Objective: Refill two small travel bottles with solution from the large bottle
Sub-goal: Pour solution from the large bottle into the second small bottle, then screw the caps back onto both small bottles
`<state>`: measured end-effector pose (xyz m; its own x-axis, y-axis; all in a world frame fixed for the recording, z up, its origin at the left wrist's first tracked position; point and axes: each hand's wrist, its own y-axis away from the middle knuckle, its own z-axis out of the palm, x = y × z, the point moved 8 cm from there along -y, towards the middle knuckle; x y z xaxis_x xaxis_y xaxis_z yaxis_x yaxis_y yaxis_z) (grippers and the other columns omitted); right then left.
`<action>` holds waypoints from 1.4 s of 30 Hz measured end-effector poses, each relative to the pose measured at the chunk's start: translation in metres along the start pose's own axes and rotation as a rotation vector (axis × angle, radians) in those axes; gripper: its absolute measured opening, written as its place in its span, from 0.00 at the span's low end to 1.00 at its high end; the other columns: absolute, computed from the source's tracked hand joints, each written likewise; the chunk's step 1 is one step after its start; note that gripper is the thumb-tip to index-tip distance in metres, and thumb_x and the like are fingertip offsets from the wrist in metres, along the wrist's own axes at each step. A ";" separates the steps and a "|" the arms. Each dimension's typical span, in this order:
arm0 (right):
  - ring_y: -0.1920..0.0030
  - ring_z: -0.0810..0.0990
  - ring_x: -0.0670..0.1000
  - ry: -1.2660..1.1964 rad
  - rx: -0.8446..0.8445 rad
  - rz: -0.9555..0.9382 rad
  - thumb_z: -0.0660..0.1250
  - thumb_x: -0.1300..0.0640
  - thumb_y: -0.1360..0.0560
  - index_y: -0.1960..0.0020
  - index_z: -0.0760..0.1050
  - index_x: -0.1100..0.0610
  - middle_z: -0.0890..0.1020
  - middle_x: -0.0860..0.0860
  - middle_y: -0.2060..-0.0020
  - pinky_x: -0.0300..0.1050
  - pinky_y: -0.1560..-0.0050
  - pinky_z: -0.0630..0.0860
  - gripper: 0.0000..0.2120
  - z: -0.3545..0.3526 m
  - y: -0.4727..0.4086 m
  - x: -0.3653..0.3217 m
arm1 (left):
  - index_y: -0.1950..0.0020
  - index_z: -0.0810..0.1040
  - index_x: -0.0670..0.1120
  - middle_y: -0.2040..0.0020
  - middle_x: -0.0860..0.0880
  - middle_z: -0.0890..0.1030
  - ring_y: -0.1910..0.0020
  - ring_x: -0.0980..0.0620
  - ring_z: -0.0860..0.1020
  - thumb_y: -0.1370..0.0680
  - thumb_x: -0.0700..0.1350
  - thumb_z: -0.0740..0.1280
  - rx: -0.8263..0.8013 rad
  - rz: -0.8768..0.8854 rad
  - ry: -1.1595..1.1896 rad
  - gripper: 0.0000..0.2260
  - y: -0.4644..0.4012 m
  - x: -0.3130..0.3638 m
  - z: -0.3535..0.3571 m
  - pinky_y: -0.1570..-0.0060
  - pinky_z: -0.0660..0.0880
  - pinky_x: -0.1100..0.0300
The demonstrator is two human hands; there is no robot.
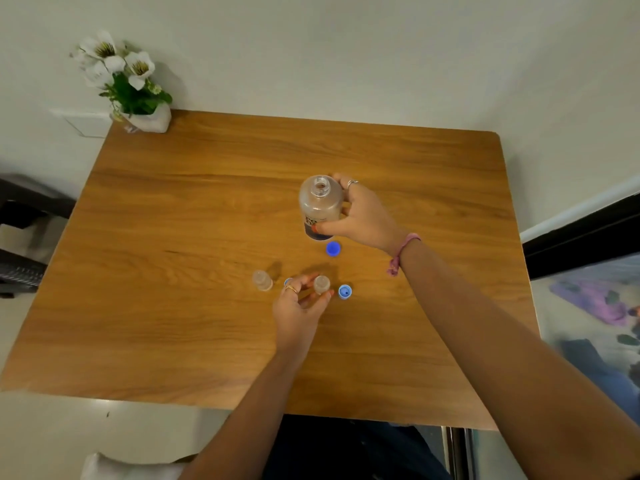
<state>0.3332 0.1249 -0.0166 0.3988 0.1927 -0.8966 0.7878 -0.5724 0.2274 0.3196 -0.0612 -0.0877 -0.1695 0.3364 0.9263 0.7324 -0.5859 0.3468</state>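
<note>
1. Two hands over a wooden table (207, 209), seen from the head camera; all places below given relative to the large bottle (320, 206).
2. Large bottle upright near the table's middle, cap off, mouth open, dark label low on its side.
3. Right hand (363, 216) wrapped round the bottle from its right side, fingers closed on the body, thumb across the label (ring on one finger, pink band at the wrist).
4. Dark blue cap (333, 248) lying on the wood just below the large bottle, close to the thumb.
5. First small travel bottle (321, 284) further below the large bottle, upright and uncapped, pinched between thumb and fingers of the left hand (299, 311) (gold ring showing).
6. Second small travel bottle (262, 280) below and to the left of the large bottle, upright, uncapped, untouched, just left of the left hand.
7. Light blue cap (345, 291) below the large bottle, hollow side up, just right of the held small bottle.
8. Another blue cap (288, 281) half hidden behind the left fingers, between the two small bottles.
9. White flowers in a pot (131, 84) far up and left of the large bottle, at the table's corner by the wall.
</note>
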 end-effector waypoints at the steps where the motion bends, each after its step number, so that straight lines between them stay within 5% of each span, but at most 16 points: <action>1: 0.43 0.77 0.46 0.003 -0.010 -0.003 0.78 0.53 0.41 0.33 0.66 0.54 0.77 0.47 0.42 0.47 0.42 0.77 0.39 0.004 -0.001 -0.001 | 0.51 0.79 0.52 0.47 0.48 0.83 0.52 0.62 0.82 0.29 0.36 0.74 0.006 -0.007 0.001 0.13 -0.001 -0.003 -0.001 0.51 0.79 0.65; 4: 0.46 0.78 0.47 0.048 -0.044 -0.012 0.78 0.56 0.39 0.38 0.69 0.53 0.77 0.48 0.44 0.43 0.46 0.77 0.33 0.016 -0.006 -0.002 | 0.51 0.79 0.50 0.47 0.46 0.83 0.53 0.64 0.81 0.29 0.36 0.74 0.023 -0.025 0.021 0.12 -0.002 -0.010 -0.003 0.50 0.79 0.65; 8: 0.43 0.75 0.47 0.102 -0.063 -0.034 0.78 0.56 0.40 0.34 0.67 0.53 0.70 0.48 0.39 0.40 0.44 0.75 0.37 0.027 -0.014 -0.003 | 0.46 0.80 0.45 0.47 0.48 0.82 0.51 0.62 0.81 0.29 0.37 0.74 0.018 -0.036 0.010 0.13 -0.005 -0.015 -0.001 0.46 0.79 0.60; 12: 0.43 0.76 0.49 0.098 -0.114 -0.017 0.78 0.57 0.40 0.35 0.68 0.54 0.72 0.51 0.40 0.43 0.44 0.75 0.36 0.037 -0.018 0.004 | 0.46 0.79 0.50 0.47 0.50 0.82 0.46 0.54 0.80 0.29 0.39 0.75 0.015 -0.012 -0.049 0.14 -0.007 -0.016 -0.001 0.44 0.79 0.55; 25: 0.35 0.71 0.50 0.051 -0.197 0.060 0.78 0.54 0.41 0.29 0.61 0.54 0.68 0.52 0.33 0.49 0.35 0.72 0.45 0.053 -0.016 0.024 | 0.43 0.74 0.56 0.46 0.52 0.80 0.49 0.58 0.78 0.30 0.42 0.76 -0.010 0.101 -0.223 0.21 -0.005 -0.006 -0.005 0.53 0.76 0.67; 28: 0.31 0.66 0.51 0.241 -0.206 0.075 0.78 0.53 0.41 0.26 0.55 0.57 0.64 0.53 0.30 0.48 0.31 0.66 0.50 0.045 -0.014 0.019 | 0.42 0.72 0.57 0.47 0.57 0.78 0.49 0.61 0.76 0.29 0.42 0.76 -0.031 0.129 -0.279 0.21 0.000 -0.001 -0.011 0.55 0.75 0.70; 32: 0.33 0.69 0.52 0.452 -0.052 0.012 0.73 0.60 0.34 0.28 0.60 0.58 0.67 0.54 0.32 0.43 0.35 0.68 0.39 0.018 0.009 -0.019 | 0.37 0.74 0.54 0.49 0.62 0.74 0.50 0.59 0.76 0.29 0.42 0.75 -0.060 0.232 -0.362 0.22 0.014 0.008 -0.030 0.54 0.75 0.69; 36: 0.49 0.79 0.47 0.452 0.160 -0.111 0.70 0.61 0.31 0.42 0.76 0.57 0.79 0.51 0.47 0.42 0.45 0.77 0.17 0.014 0.049 -0.071 | 0.39 0.73 0.54 0.51 0.55 0.74 0.57 0.55 0.76 0.29 0.41 0.75 -0.038 0.352 -0.364 0.22 0.024 0.021 -0.061 0.61 0.76 0.66; 42: 0.54 0.82 0.53 0.597 0.063 0.071 0.63 0.62 0.26 0.48 0.79 0.58 0.83 0.53 0.54 0.47 0.53 0.78 0.09 0.069 0.078 -0.072 | 0.36 0.70 0.49 0.48 0.56 0.67 0.56 0.56 0.73 0.32 0.39 0.77 0.040 0.312 -0.352 0.27 -0.005 0.023 -0.110 0.60 0.73 0.67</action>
<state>0.3335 0.0112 0.0393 0.6585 0.5561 -0.5071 0.7274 -0.6431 0.2394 0.2393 -0.1318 -0.0524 0.2917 0.3822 0.8768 0.7388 -0.6723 0.0473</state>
